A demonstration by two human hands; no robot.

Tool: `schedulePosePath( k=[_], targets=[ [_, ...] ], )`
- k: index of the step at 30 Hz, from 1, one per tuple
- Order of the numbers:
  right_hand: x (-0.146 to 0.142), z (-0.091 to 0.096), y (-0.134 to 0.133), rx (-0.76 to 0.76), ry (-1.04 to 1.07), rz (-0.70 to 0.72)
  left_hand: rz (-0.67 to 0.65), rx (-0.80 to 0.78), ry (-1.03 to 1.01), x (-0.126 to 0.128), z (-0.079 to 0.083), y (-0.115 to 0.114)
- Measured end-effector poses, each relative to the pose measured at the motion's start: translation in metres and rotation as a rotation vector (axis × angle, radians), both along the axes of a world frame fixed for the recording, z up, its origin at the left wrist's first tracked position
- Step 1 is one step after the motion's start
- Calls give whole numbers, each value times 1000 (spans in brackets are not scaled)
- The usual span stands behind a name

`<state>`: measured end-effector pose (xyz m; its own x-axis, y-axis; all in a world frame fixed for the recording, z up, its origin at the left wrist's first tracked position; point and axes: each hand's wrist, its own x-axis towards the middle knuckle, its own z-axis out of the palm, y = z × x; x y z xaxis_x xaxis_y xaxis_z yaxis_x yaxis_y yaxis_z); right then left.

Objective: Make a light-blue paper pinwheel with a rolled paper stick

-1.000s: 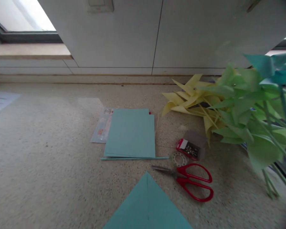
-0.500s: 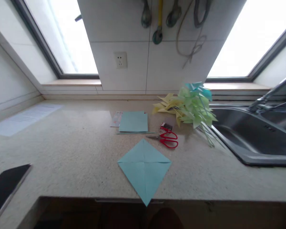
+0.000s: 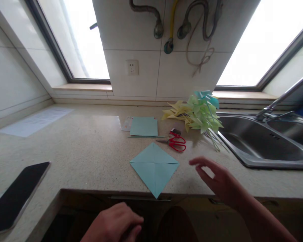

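Right hand [image 3: 218,183]: fingers [image 3: 201,162] were spread and slightly bent, well open, gripping nothing. The hand hovered over the speckled stone worktop [image 3: 86,151] near its front edge. Just to its left, not touched, lay the light blue creased paper square [image 3: 154,166], flat and turned corner-on, with one corner reaching the front edge.

Left hand [image 3: 114,223]: it was below the worktop's front edge, back uppermost, with the fingers [image 3: 134,222] curled under. Whether they enclosed anything could not be told.

Behind the square, toward the middle of the worktop, were red-handled scissors [image 3: 177,144], lying flat with the blades pointing left. A small red box [image 3: 176,132] lay just behind them. To their left lay a stack of light blue paper sheets [image 3: 143,126].

Toward the back right lay a heap of yellow and green paper pinwheels [image 3: 195,112], just beside the stainless steel sink [image 3: 244,158]. A black phone [image 3: 16,195] lay at the front left corner. A white printed sheet [image 3: 35,121] lay along the left edge.
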<state>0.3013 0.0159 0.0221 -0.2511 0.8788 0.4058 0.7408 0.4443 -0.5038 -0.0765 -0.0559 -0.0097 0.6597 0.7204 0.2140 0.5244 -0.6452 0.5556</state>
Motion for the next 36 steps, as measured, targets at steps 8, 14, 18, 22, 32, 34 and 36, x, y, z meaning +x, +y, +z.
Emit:
schedulePosePath(
  k=[8,14,18,22,32,34,36],
  targets=[
    [-38,-32,77,118,-149,-108,58,214,71,26,31,37],
    [-35,-35,75,135,-250,-197,13,260,131,20,10,54],
    [-35,-38,79,124,-272,-232,57,259,98,25,8,53],
    [-32,-39,80,110,-257,-240,89,259,65,26,8,50],
    [-19,-38,81,-16,-196,-243,196,242,32,21,5,29],
    [-18,-38,83,-41,-191,-249,191,217,36,18,7,27],
    [-18,-38,85,-66,-182,-247,191,187,49,17,9,26]
  ],
)
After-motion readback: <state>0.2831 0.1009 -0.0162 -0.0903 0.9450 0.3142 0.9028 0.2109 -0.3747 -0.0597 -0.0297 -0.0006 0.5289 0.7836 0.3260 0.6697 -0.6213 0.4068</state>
